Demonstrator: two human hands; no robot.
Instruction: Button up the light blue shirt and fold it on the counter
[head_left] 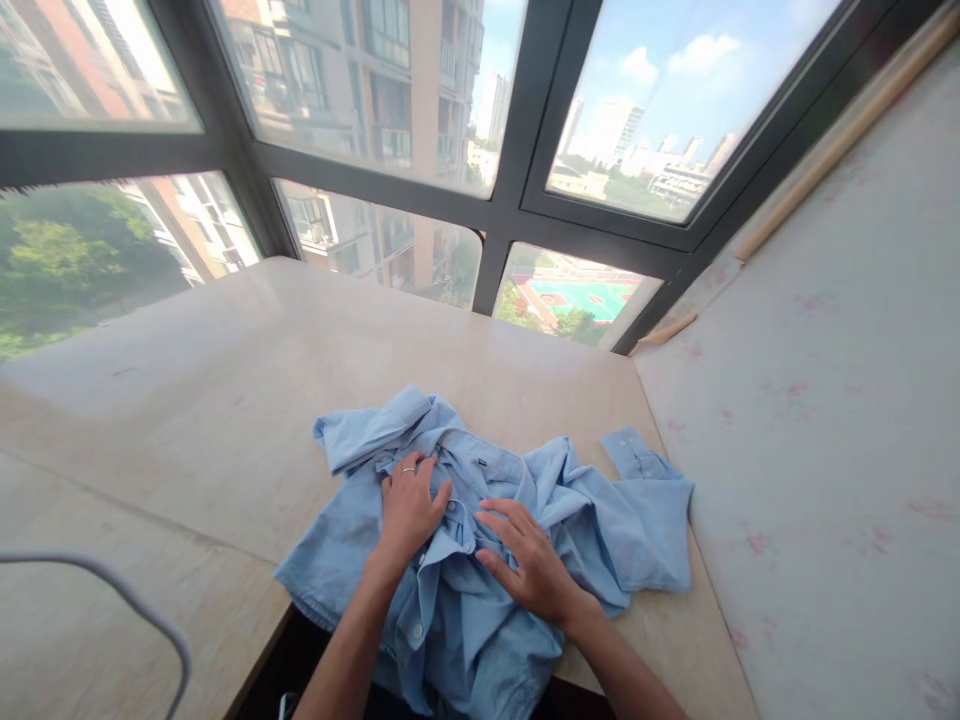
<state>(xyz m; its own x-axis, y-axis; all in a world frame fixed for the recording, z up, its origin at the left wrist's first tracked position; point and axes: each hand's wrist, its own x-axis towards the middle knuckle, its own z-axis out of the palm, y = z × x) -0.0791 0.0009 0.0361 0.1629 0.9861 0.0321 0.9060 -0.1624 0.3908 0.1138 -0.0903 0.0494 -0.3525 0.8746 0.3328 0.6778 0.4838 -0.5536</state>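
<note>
A light blue button-up shirt [465, 630] lies rumpled on the pale ledge, its lower part hanging over the front edge. Its collar, with a small dark label, and several buttons show near the middle. My left hand [411, 510], with a ring on one finger, rests on the cloth left of the collar; its fingers are slightly bent and the thumb is apart. Over the shirt front, right of the buttons, my right hand [529, 565] has its fingers spread. One sleeve is bunched at the upper left; the other reaches right, its cuff [637, 455] near the wall.
The pale ledge [187, 400] runs back to dark-framed windows [502, 215]. A wall with flowered paper [825, 420] bounds the right side. A grey cable [127, 590] curves across the lower left, and a dark gap lies below the ledge's front edge.
</note>
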